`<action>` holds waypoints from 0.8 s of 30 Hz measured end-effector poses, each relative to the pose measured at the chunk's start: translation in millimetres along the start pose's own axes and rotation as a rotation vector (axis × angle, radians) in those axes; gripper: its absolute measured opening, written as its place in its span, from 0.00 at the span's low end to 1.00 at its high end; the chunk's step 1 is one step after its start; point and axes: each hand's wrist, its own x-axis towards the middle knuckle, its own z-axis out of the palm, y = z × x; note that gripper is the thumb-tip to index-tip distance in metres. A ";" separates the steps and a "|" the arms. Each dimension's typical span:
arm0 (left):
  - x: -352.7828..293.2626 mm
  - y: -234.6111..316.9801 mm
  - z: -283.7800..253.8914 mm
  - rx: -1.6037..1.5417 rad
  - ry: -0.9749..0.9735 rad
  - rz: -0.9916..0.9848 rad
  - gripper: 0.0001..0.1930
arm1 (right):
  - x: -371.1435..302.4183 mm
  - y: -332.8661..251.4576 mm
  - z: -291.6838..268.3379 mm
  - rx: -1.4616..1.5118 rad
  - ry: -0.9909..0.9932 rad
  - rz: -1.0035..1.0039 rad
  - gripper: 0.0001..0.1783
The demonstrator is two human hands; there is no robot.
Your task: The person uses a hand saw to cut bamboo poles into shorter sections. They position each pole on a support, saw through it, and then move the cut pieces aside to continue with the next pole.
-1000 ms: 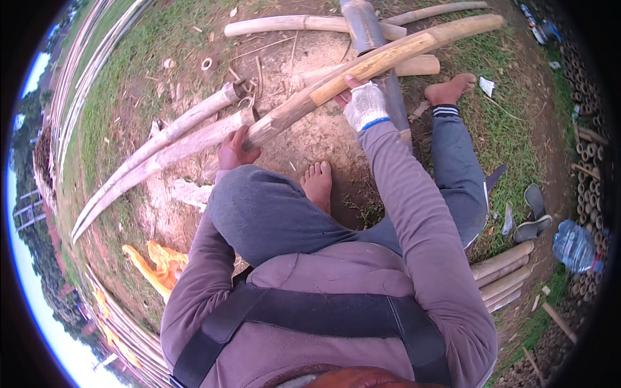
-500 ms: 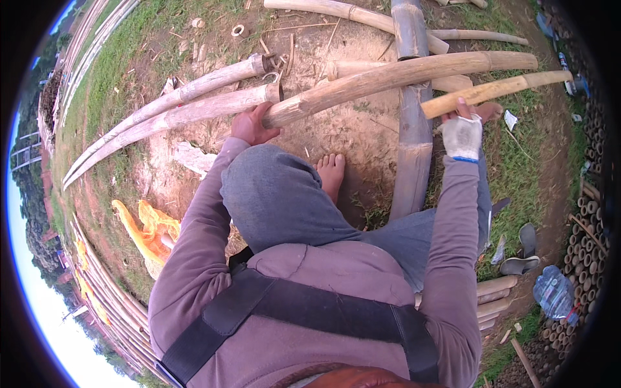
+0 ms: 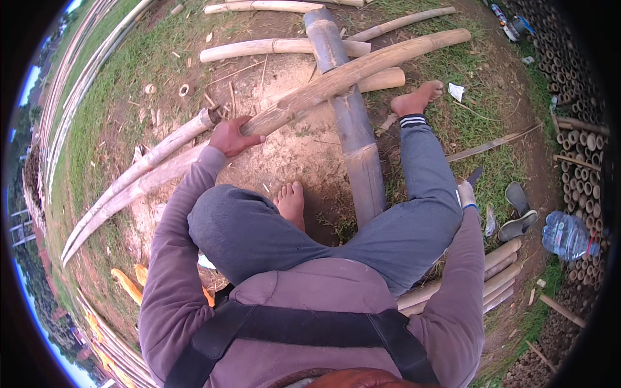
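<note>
My bare left hand [image 3: 234, 137] grips the near end of a long tan bamboo pole [image 3: 362, 70], its thumb on the near side. That pole slants up to the right across a thick grey bamboo log [image 3: 363, 161]. Left of the hand lie two pale bamboo poles, the upper one [image 3: 174, 137] with its end near my fingers. My right hand [image 3: 466, 193], in a white glove with a blue cuff, is down beside my right leg, mostly hidden behind it. A dark blade [image 3: 475, 175] shows right by the glove; the fingers are out of sight.
A split bamboo strip [image 3: 495, 142] lies on the grass beyond my right knee. Grey slippers [image 3: 517, 210] and a large clear plastic bottle [image 3: 564, 236] are at the right, before stacked bamboo pieces [image 3: 582, 187]. My bare right foot [image 3: 417, 98] rests past the log.
My right hand has let go of the split bamboo piece and dropped down beside my right leg. My left hand now has the pole's end in its grasp. The whole view has shifted.
</note>
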 end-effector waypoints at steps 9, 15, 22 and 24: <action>49.6 22.0 -14.7 0.246 -0.049 0.003 0.53 | 89.1 -91.7 78.2 0.690 0.190 0.469 0.62; 26.9 32.1 -23.1 0.417 -0.104 -0.058 0.56 | 80.1 -80.1 74.9 1.102 0.165 0.562 0.61; 10.6 -9.0 -17.3 0.478 0.025 -0.139 0.50 | 65.8 -87.5 75.2 0.076 -0.118 0.276 0.73; 11.2 7.2 -18.9 0.464 -0.022 -0.198 0.48 | 63.3 -87.6 76.5 0.162 -0.143 0.289 0.74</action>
